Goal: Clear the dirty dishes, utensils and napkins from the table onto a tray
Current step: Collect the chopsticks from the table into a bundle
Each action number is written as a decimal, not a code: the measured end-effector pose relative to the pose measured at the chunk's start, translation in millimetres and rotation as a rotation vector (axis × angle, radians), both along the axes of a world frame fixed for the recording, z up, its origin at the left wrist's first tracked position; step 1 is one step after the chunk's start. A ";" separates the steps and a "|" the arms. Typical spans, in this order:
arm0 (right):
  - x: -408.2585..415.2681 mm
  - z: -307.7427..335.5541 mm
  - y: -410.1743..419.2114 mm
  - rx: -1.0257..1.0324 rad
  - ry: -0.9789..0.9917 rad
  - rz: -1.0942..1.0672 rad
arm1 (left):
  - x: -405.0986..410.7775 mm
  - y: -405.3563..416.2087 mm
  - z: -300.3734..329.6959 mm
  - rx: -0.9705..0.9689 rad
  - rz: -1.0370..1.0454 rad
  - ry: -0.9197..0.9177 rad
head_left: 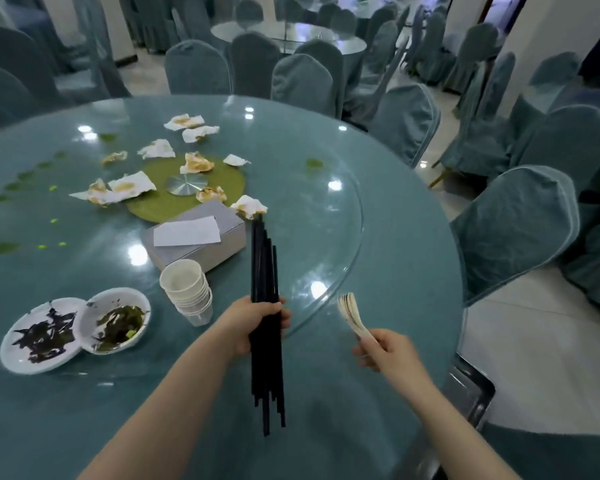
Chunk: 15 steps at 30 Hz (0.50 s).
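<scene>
My left hand (257,323) grips a bundle of black chopsticks (265,265) upright over the round teal table (378,258). To its right, my right hand (385,348) holds a stack of pale spoons (350,313) by their handles. A stack of paper cups (187,292) lies tilted near two dirty white plates (42,336) (116,320) with dark green leftovers. Several stained napkins (129,187) lie scattered around the green mat (187,195). A dark metal tray (468,393) shows at the table's right edge, partly hidden.
A grey tissue box (201,240) with a white sheet on it stands on the glass turntable (326,216). Green smears dot the table's left side. Covered teal chairs (513,230) ring the table, and another table stands behind.
</scene>
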State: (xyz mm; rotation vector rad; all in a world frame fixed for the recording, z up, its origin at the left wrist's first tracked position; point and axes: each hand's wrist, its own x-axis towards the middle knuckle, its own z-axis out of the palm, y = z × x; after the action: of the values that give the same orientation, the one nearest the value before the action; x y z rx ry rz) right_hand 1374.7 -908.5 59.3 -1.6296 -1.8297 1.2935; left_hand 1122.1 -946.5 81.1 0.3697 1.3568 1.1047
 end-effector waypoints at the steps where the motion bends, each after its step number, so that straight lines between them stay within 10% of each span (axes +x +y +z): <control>1: -1.5 -5.5 8.0 -0.022 0.002 -0.005 | -1.7 12.8 -3.2 -0.019 -0.018 0.019; 15: -47.2 -72.8 125.9 0.036 -0.070 0.055 | -31.0 155.7 -69.0 -0.291 -0.393 1.049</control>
State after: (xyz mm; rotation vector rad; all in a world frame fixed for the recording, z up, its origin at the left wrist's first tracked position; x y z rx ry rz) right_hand 1327.5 -782.6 -13.5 -1.6359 -1.9408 1.2325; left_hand 1091.1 -790.8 12.1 1.0340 2.1884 0.3266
